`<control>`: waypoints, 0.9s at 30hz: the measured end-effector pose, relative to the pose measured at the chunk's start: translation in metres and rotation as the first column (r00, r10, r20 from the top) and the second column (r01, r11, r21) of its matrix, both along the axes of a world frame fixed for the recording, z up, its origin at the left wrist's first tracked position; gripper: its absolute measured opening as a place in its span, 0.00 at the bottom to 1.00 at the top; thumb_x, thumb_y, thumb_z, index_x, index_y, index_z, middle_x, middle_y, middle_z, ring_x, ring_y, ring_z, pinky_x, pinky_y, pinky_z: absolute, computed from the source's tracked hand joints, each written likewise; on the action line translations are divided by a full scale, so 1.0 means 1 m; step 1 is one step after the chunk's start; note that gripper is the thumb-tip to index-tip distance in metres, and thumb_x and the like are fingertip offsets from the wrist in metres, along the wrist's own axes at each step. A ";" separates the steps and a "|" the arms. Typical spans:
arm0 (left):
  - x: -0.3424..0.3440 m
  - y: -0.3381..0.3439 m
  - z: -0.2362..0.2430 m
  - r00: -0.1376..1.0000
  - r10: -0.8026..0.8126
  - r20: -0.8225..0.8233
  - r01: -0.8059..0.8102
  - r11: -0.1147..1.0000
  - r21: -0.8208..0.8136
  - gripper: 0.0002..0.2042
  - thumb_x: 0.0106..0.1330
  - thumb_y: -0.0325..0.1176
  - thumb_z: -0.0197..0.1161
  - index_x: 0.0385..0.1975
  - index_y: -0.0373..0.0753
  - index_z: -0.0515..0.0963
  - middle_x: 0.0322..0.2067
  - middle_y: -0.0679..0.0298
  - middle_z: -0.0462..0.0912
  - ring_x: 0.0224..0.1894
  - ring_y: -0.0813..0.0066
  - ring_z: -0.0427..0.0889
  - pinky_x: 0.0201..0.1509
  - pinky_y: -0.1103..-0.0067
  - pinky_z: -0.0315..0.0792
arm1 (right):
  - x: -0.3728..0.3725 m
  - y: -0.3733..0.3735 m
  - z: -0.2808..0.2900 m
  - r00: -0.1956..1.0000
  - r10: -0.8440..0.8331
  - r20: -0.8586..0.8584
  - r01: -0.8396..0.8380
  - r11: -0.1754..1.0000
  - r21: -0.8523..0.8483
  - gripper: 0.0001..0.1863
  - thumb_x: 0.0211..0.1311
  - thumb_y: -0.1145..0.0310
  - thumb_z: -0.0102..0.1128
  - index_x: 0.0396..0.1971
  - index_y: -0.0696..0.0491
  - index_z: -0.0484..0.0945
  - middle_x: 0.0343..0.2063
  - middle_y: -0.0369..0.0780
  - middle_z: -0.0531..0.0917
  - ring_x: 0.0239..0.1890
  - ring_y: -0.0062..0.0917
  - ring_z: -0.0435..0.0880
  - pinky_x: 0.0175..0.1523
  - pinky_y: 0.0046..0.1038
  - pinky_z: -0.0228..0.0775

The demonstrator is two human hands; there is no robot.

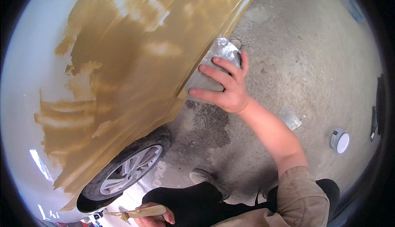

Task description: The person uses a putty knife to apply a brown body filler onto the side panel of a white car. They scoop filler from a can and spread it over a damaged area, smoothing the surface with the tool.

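Observation:
A car body panel [131, 62] fills the left, pale with broad, uneven smears of tan body filler. At its lower edge my right hand [230, 87] presses a flat metal spreader [199, 83], fingers spread across the sheet and thumb side out of sight beneath. The spreader's long edge meets the panel's edge. At the bottom, below the wheel, my left hand [168, 216] is closed around a tan-handled putty knife [150, 211] with a lump of filler by the handle's end. The left hand is partly cut off by the frame.
A car wheel [131, 169] with a silver rim sits under the panel. On the grey concrete floor [284, 70] lie a thin metallic sheet [289, 118] and a round white-topped tin [341, 142]. My shoe [201, 177] and dark-clothed legs are below.

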State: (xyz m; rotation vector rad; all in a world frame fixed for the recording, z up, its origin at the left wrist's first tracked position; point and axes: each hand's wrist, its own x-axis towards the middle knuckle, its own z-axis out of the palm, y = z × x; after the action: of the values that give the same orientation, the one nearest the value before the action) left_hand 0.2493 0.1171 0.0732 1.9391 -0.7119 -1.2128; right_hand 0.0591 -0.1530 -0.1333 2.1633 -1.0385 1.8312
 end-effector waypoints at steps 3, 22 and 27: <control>0.001 -0.002 0.003 1.000 -0.024 0.009 0.023 1.000 0.011 0.39 0.52 0.76 0.49 0.22 0.36 0.70 0.11 0.60 0.69 0.12 0.69 0.69 0.15 0.78 0.65 | 0.000 -0.003 0.000 1.000 0.004 -0.024 -0.003 1.000 0.011 0.15 0.39 0.56 0.72 0.33 0.28 0.84 0.49 0.31 0.80 0.54 0.30 0.73 0.69 0.52 0.35; 0.004 -0.003 0.003 1.000 -0.006 -0.012 0.006 1.000 -0.003 0.37 0.55 0.75 0.45 0.26 0.38 0.70 0.11 0.61 0.69 0.12 0.69 0.69 0.15 0.77 0.65 | 0.002 -0.012 -0.019 0.990 0.088 -0.105 -0.085 0.996 0.035 0.15 0.45 0.61 0.62 0.36 0.31 0.86 0.53 0.33 0.78 0.59 0.34 0.70 0.68 0.52 0.45; 0.004 0.001 0.001 1.000 -0.002 -0.009 0.002 1.000 0.008 0.38 0.54 0.76 0.46 0.26 0.37 0.71 0.12 0.61 0.69 0.12 0.69 0.69 0.16 0.77 0.65 | -0.006 -0.008 -0.021 0.984 0.077 -0.159 -0.072 0.997 0.040 0.16 0.44 0.62 0.63 0.37 0.31 0.85 0.52 0.33 0.78 0.58 0.34 0.70 0.68 0.52 0.44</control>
State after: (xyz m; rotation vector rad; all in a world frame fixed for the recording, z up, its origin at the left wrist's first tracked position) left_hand 0.2533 0.1183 0.0740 1.9387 -0.7049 -1.2265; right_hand 0.0535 -0.1611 -0.1546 2.3546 -0.9739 1.6464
